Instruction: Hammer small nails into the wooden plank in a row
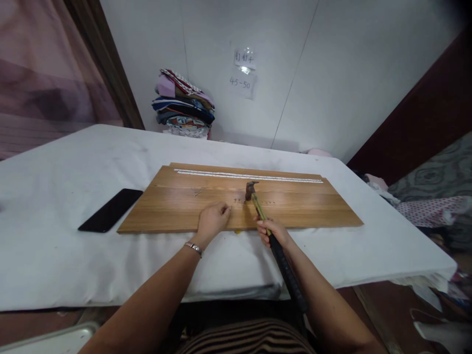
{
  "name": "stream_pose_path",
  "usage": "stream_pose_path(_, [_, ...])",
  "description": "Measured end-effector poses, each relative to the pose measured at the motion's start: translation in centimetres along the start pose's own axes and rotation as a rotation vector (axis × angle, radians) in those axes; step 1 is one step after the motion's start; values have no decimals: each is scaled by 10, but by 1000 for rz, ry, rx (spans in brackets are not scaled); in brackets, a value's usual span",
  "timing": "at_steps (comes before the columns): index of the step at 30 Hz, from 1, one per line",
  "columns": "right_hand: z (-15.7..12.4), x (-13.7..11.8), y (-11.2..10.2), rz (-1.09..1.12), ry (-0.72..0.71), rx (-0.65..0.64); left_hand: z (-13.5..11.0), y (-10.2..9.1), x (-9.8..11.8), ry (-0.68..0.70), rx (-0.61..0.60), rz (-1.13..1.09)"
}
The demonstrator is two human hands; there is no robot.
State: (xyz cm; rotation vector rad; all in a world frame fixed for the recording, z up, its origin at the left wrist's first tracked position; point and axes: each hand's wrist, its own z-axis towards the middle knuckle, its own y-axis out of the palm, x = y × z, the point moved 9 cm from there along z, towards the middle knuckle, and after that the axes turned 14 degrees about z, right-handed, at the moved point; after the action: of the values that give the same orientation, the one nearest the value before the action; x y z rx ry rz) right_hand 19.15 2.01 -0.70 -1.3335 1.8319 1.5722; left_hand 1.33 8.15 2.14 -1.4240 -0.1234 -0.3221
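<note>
Far left: a black phone (110,210) is seen lying flat on the white-covered table (55,196), just beside the left end of the wooden board (177,206), apparently not touching it. Behind, against the wall, a stack of folded cloth (184,105) is noted.

Board: laid flat, long side toward the person. A white measuring strip (247,175) is laid along its far edge.

Left hand (213,220): rested on the near middle of the board, a bracelet (194,248) on the wrist. The fingers (224,210) are drawn together, tips down at the wood. Whether anything is pinched between them cannot be told; it is too small to make out.

Just right of the fingertips, a short row of dark dots (239,200) is seen on the board: nails or marks, not resolved.

Hammer (258,204): head held at the row, on or just above the wood; contact cannot be confirmed. The shaft slants back toward the person.

Right hand (273,232): clamped around the hammer shaft high up, where the pale part meets the black grip; most of the grip is left free below the hand.

Judgement: nailing is in hand, at the stage of lining up at the row. A stroke from here would call for a short, controlled tap, with the left fingertips kept clear of the head.

Far right: loose cloth (431,209) is seen beyond the table edge.
</note>
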Motion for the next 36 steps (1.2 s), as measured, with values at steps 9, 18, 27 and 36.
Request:
stream_pose_path(9, [2, -1, -3, 9, -14, -30, 1, 1, 0, 1, -10, -1])
stream_pose_path(18, [1, -3, -4, -24, -40, -10, 1, 1, -1, -6, -5, 0])
stream_pose_path(27, [5, -3, -8, -43, -34, -23, 1, 0, -1, -22, -14, 18])
stream_pose_path(36, [6, -1, -8, -58, -8, -41, 1, -1, 1, -19, -21, 42])
